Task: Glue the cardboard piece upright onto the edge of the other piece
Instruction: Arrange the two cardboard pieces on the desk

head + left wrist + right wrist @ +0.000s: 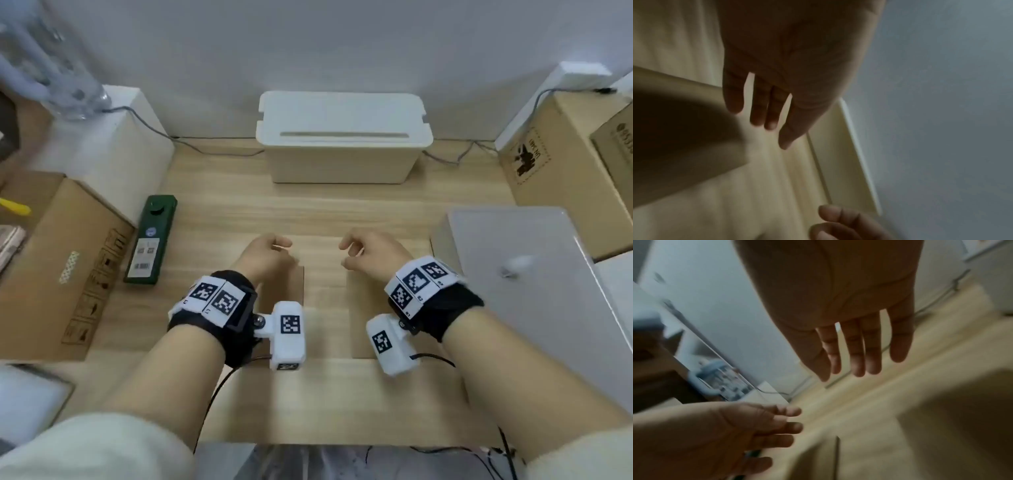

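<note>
The wooden worktop [342, 212] is carrying everything, with the white lidded box [342, 137] sitting at its far edge against the wall. On the near left of that box a large brown carton [58, 267] is lying, and a dark green flat device [152, 240] is resting just beside the carton. A grey-white panel [534, 291] is sitting to the near right of the box. Nearer than the box, two flat cardboard pieces are lying side by side, apart: the left cardboard piece [291, 284] and the right cardboard piece [363, 308]. The left hand [265, 255] and right hand [371, 250] are hovering over their far ends (fingers loose, extended in the wrist views), holding nothing.
</note>
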Demonstrator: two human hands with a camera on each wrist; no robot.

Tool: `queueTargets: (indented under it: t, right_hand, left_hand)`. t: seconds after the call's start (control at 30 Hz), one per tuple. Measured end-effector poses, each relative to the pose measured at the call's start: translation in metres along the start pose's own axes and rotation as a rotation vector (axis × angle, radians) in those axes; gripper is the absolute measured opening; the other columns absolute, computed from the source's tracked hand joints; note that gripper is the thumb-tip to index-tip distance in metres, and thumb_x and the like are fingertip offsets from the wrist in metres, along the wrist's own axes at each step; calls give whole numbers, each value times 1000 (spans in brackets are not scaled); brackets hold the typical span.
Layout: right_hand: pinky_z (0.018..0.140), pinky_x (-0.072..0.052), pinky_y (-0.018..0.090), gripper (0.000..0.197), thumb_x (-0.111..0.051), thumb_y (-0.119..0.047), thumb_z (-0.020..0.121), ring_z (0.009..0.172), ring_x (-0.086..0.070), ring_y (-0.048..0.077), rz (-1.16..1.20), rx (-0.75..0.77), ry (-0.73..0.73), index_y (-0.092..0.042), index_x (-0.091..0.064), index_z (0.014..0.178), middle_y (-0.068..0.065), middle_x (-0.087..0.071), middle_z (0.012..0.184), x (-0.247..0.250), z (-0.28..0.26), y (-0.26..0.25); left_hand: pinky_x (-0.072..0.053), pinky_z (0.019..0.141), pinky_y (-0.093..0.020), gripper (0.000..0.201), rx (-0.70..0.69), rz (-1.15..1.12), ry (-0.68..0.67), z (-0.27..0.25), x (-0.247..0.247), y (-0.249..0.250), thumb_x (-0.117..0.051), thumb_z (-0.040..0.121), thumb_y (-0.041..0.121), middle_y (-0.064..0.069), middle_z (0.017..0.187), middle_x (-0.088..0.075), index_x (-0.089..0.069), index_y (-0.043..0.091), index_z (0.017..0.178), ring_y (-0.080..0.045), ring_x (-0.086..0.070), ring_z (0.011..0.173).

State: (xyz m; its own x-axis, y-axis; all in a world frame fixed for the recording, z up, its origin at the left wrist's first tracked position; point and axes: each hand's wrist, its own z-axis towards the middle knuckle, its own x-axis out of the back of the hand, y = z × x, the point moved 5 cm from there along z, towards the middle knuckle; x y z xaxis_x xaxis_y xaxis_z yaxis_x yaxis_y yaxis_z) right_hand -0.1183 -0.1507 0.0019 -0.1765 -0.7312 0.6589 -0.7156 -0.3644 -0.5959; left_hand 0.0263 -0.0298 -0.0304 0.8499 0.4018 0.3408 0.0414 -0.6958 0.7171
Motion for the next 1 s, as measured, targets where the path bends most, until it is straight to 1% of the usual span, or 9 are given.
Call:
queueTargets:
  t: [0.07, 0.1, 0.17, 0.27, 0.43, 0.6, 0.83, 0.9, 1.0]
  right_hand:
    - [88, -43, 36, 48, -65, -28, 79, 109, -49, 26, -165, -156, -49, -18, -48, 123, 9, -44, 126, -17, 3, 22]
    - [88, -42, 39, 59, -67, -33, 75, 115, -43, 31, -240, -230, -57, -19, -42, 127, 11, -35, 130, -27, 2, 35]
    - [87, -41, 43, 78, -73, -44, 66, 120, -33, 35, -352, -332, -50, -21, -34, 130, 12, -26, 131, -43, -4, 54]
    - [94, -43, 49, 92, -76, -53, 58, 119, -28, 34, -434, -360, -4, -27, -28, 131, 10, -25, 129, -58, -2, 68]
    - [99, -40, 53, 95, -80, -48, 56, 121, -27, 33, -394, -328, 5, -34, -27, 134, 7, -24, 131, -63, -1, 68]
    - [103, -29, 45, 100, -81, -40, 58, 123, -28, 30, -349, -255, 28, -37, -23, 140, 7, -25, 136, -58, -6, 60]
    - [104, -27, 38, 63, -72, -31, 73, 126, -32, 26, 105, -228, 555, -25, -44, 130, 7, -35, 132, -6, -41, 62]
    - [104, -29, 38, 58, -71, -30, 75, 128, -32, 27, 164, -289, 506, -23, -46, 127, 8, -36, 132, -9, -49, 76]
    - [105, -30, 39, 72, -70, -41, 72, 130, -29, 27, 48, -389, 214, -27, -37, 134, 6, -31, 136, -37, -50, 93]
  left_hand:
    - [-42, 95, -35, 59, 39, 239, 139, 3, 0, -18, -71, 72, 17, -11, 129, -42, -43, 17, 123, -25, -45, 116]
    - [-37, 101, -38, 72, 74, 346, 196, 1, -2, -28, -74, 67, 22, -11, 133, -34, -37, 18, 128, -28, -36, 124]
    - [-36, 101, -40, 89, 120, 489, 245, -4, -7, -42, -78, 60, 33, -11, 131, -27, -27, 18, 130, -30, -27, 126]
    - [-39, 96, -45, 96, 146, 546, 254, -2, -17, -53, -81, 53, 41, -11, 128, -27, -25, 16, 126, -30, -26, 123]
    - [-42, 90, -44, 99, 87, 561, 287, 4, -21, -53, -82, 49, 47, -10, 129, -29, -28, 17, 126, -30, -30, 121]
    - [-41, 87, -41, 99, 50, 545, 284, 7, -19, -55, -82, 49, 47, -10, 128, -30, -29, 18, 127, -30, -31, 120]
    - [-40, 92, -49, 92, 4, 608, 314, 8, -27, -47, -81, 55, 43, -9, 135, -25, -29, 21, 127, -31, -27, 124]
    - [-39, 92, -52, 91, -40, 662, 270, 9, -39, -40, -79, 56, 44, -7, 139, -21, -28, 24, 129, -30, -23, 128]
    - [-38, 97, -58, 100, -63, 762, 173, 12, -57, -36, -80, 53, 48, -5, 143, -17, -23, 27, 132, -28, -14, 134]
